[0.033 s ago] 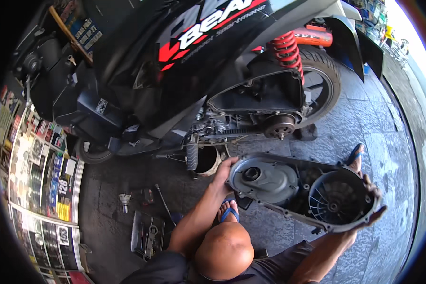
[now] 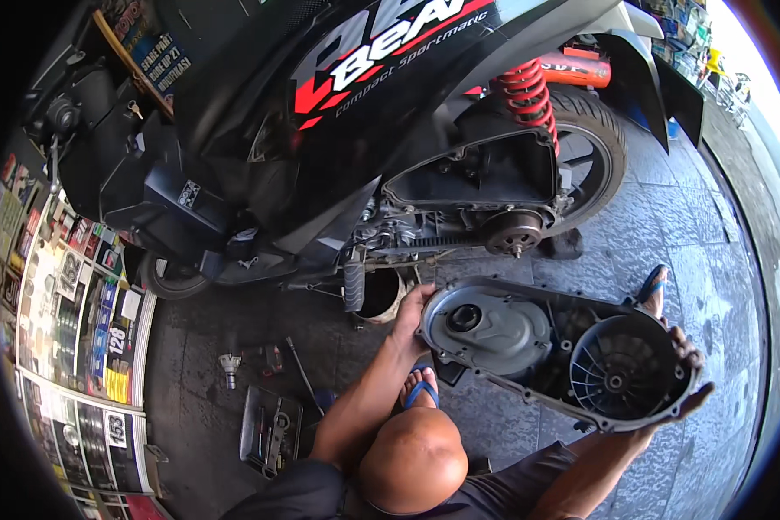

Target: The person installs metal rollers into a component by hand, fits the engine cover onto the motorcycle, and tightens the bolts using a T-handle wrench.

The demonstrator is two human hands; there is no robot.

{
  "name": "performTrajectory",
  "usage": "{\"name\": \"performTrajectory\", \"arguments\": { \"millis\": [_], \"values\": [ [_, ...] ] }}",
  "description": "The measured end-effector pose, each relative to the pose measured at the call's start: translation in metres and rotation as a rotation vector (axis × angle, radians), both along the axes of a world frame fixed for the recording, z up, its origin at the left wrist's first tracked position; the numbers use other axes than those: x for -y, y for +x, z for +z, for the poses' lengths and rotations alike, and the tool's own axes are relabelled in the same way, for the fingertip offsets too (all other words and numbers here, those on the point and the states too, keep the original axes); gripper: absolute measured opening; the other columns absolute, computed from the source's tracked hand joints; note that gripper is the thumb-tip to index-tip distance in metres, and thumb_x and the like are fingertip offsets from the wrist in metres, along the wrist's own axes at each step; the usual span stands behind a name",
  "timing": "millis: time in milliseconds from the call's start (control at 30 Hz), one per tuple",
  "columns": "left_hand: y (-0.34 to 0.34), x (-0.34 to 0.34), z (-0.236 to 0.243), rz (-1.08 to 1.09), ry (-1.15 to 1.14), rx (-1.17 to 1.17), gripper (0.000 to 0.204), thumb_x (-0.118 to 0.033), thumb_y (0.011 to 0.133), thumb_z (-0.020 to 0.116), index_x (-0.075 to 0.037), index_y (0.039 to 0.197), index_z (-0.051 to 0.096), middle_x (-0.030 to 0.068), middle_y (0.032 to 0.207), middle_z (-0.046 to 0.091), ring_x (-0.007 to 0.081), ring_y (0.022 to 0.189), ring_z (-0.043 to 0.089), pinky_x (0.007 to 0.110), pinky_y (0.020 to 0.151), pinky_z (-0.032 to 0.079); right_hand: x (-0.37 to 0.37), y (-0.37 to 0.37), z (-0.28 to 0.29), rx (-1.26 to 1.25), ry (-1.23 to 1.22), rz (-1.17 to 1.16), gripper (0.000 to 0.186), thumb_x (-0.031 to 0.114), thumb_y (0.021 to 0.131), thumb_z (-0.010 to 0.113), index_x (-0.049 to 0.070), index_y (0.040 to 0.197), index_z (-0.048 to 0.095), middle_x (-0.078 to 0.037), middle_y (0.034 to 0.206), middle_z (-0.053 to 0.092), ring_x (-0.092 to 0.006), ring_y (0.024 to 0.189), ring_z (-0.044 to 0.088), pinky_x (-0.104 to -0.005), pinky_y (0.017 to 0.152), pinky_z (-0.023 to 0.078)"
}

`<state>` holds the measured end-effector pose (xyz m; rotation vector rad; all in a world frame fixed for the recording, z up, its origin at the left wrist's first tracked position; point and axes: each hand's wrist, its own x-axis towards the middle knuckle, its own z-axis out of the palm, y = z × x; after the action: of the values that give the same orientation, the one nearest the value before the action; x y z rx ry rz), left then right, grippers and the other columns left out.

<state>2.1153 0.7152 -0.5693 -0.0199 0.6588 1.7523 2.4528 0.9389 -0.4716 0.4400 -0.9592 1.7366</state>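
Note:
I hold a long grey metal scooter transmission cover (image 2: 494, 334) between both hands, its hollow inner side facing up. My left hand (image 2: 413, 314) grips its left end, thumb over the rim. My right hand (image 2: 686, 377) is wrapped round the right end, beside the ribbed round hollow (image 2: 620, 368); part of its palm is hidden under the cover. Beyond the cover stands a black scooter (image 2: 390, 130) with its transmission side exposed. A drive belt (image 2: 442, 243) and a round metal clutch bell (image 2: 513, 232) show there.
An open pan (image 2: 403, 290) lies under the scooter near its footpeg (image 2: 353, 286). A toolbox (image 2: 269, 429), a long-handled tool (image 2: 303, 368) and a silver part (image 2: 229, 368) rest on the floor at left. Beside them stands a sticker-covered display case (image 2: 87, 347).
The cover and both hands have shifted very slightly to the right. My grip is the same.

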Motion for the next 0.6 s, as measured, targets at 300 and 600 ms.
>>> {"name": "performTrajectory", "arguments": {
  "millis": [300,600],
  "values": [
    [0.014,-0.022,-0.018,0.322,0.144,-0.012,0.055,-0.052,0.092,0.045,-0.005,0.114,0.064,0.0155,0.109,0.068,0.031,0.1,0.066,0.047,0.094,0.053,-0.003,0.014,-0.053,0.212,-0.559,-0.165,0.049,0.052,0.098,0.038,0.007,0.101,0.057,-0.013,0.102,0.06,-0.0338,0.117,0.05,-0.0504,0.108,0.033],
    [-0.012,-0.002,-0.044,0.575,0.08,-0.107,0.062,-0.059,0.092,0.039,-0.009,0.119,0.062,0.0084,0.117,0.065,0.0265,0.107,0.061,0.046,0.093,0.049,-0.007,-0.075,-0.129,0.266,-0.899,-0.048,0.047,0.045,0.097,0.04,0.003,0.094,0.061,-0.014,0.09,0.063,-0.0324,0.099,0.059,-0.0442,0.098,0.043]
  ]
}}
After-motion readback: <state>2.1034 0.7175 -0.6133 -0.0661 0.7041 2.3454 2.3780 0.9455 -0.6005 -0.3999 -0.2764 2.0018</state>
